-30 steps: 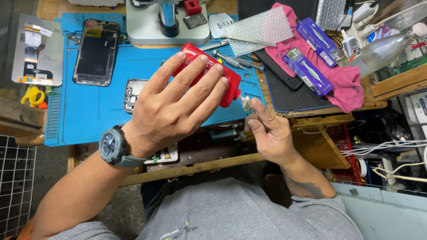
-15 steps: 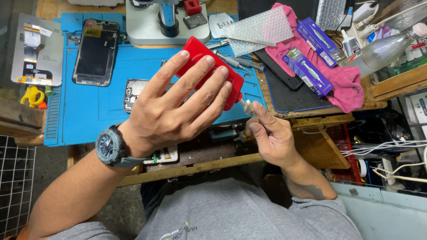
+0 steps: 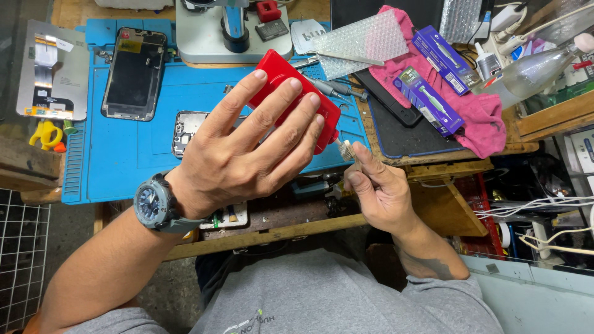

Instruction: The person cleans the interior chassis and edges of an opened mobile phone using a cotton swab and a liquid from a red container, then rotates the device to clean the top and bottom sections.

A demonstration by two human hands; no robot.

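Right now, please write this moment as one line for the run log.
left hand: holds red phone, fingers spread | right hand: small brush at phone's corner | below: blue mat

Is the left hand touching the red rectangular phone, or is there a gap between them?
Touching. The head view shows the left hand with its spread fingers lying flat against the red rectangular phone, lifted above the blue work mat.
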